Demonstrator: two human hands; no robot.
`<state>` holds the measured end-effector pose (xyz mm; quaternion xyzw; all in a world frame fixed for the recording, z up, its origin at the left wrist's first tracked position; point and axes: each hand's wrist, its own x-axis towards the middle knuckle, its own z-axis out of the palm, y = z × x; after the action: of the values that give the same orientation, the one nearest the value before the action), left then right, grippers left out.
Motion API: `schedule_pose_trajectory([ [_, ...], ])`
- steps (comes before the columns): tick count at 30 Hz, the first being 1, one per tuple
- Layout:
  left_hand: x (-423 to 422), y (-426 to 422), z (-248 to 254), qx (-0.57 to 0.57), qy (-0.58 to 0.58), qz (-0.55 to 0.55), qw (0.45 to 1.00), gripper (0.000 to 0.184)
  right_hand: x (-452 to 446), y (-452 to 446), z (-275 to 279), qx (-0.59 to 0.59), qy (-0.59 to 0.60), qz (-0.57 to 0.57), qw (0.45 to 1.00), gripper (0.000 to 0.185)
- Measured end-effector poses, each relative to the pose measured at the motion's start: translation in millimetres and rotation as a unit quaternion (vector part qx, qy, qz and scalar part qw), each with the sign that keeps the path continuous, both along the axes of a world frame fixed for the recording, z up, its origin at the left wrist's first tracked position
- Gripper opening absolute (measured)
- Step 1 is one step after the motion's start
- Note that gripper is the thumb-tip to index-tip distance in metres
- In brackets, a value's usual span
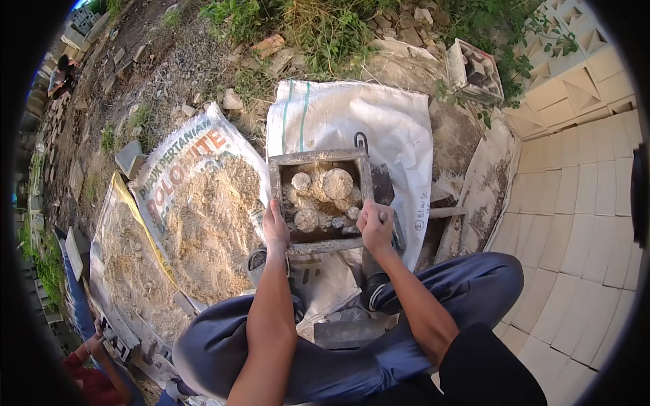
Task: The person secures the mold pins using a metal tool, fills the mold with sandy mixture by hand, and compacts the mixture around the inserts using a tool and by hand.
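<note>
A square box mold with thick, dusty sides lies between my legs. Inside it are round, powder-coated shapes of different sizes, set among tan powder. My left hand grips the mold's left side near the front corner. At the right front corner, my right hand is closed in a fist around a tool handle, whose rounded end shows; the rest of that tool is mostly hidden. Beneath the mold is a white woven sack.
Tan powder is heaped on a printed sack at left. Pale patterned blocks are stacked along the right. Another box mold stands at upper right. A person in a red shirt is at lower left, another farther off.
</note>
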<state>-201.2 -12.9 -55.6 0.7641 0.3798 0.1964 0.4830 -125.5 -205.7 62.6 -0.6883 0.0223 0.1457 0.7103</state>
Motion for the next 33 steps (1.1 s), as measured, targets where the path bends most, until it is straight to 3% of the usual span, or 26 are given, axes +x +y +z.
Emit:
schedule_pose_trajectory([
  [1, 8, 1, 0, 0.004, -0.003, 0.005, 1.0, 0.058, 1, 3, 1, 0.004, -0.003, 0.005, 1.0, 0.042],
  [3, -3, 2, -1, -0.019, 0.005, -0.009, 1.0, 0.059, -19, 1, -4, 0.004, -0.168, 0.096, 0.981, 0.039],
  [4, -7, 7, 9, -0.05, 0.096, -0.049, 0.993, 0.06, -27, 3, -20, -0.081, -0.314, 0.109, 0.94, 0.036],
  [5, -6, 9, 9, -0.05, 0.092, -0.049, 0.993, 0.06, -25, 0, -30, -0.082, -0.318, 0.109, 0.938, 0.036],
  [7, -5, 8, 4, -0.049, 0.086, -0.05, 0.994, 0.059, -14, 14, -16, -0.057, -0.059, 0.118, 0.99, 0.036],
  [10, -2, 4, 0, -0.005, 0.011, -0.019, 1.0, 0.058, -22, 26, -8, -0.015, -0.112, 0.083, 0.99, 0.039],
  [11, -6, 6, -2, -0.024, 0.039, -0.024, 0.999, 0.057, -38, 23, -10, 0.02, -0.109, 0.074, 0.991, 0.041],
  [12, -14, 4, 5, -0.043, 0.062, -0.034, 0.997, 0.057, -41, 20, -44, -0.033, -0.264, 0.103, 0.959, 0.042],
  [13, -5, 7, 13, -0.056, 0.066, -0.04, 0.995, 0.057, -26, 30, -37, -0.031, -0.274, 0.106, 0.955, 0.042],
  [15, -8, -1, 14, -0.05, 0.056, -0.029, 0.997, 0.056, -17, 44, -20, 0.023, -0.019, 0.107, 0.994, 0.04],
  [17, 4, 8, 10, -0.032, 0.043, -0.012, 0.998, 0.056, -25, 53, -3, -0.028, -0.054, 0.099, 0.993, 0.035],
  [19, -7, 7, 4, -0.05, 0.046, -0.033, 0.997, 0.055, -50, 51, -26, 0.028, -0.227, 0.118, 0.966, 0.041],
  [20, -8, 6, 1, -0.034, 0.032, -0.033, 0.998, 0.054, -51, 55, -50, -0.047, -0.385, 0.114, 0.914, 0.041],
  [21, -3, 9, 3, -0.03, 0.023, -0.034, 0.999, 0.054, -44, 63, -44, -0.045, -0.394, 0.111, 0.911, 0.041],
  [23, -5, 7, 6, -0.068, 0.062, -0.041, 0.995, 0.055, -40, 71, -19, -0.032, -0.1, 0.143, 0.984, 0.039],
  [24, 3, 13, 8, -0.061, 0.052, -0.042, 0.996, 0.055, -43, 72, 14, -0.017, -0.059, 0.134, 0.989, 0.038],
  [25, 3, 13, 8, -0.062, 0.051, -0.037, 0.996, 0.056, -44, 73, 1, -0.016, -0.061, 0.135, 0.989, 0.038],
  [27, -7, 8, 5, -0.058, 0.057, -0.047, 0.996, 0.058, -63, 66, -20, 0.003, -0.281, 0.156, 0.947, 0.039],
  [29, -4, 1, 6, -0.019, -0.001, -0.012, 1.0, 0.06, -61, 69, -16, -0.017, -0.219, 0.193, 0.956, 0.038],
  [31, -5, 3, 10, -0.045, 0.028, -0.044, 0.998, 0.061, -49, 71, -2, -0.062, -0.133, 0.203, 0.968, 0.034],
  [32, 0, 6, 3, -0.043, 0.029, -0.04, 0.998, 0.061, -40, 69, 5, -0.061, -0.138, 0.199, 0.968, 0.034],
  [33, -5, 7, -4, -0.045, 0.039, -0.032, 0.998, 0.061, -37, 59, 13, -0.079, -0.242, 0.172, 0.952, 0.035],
])
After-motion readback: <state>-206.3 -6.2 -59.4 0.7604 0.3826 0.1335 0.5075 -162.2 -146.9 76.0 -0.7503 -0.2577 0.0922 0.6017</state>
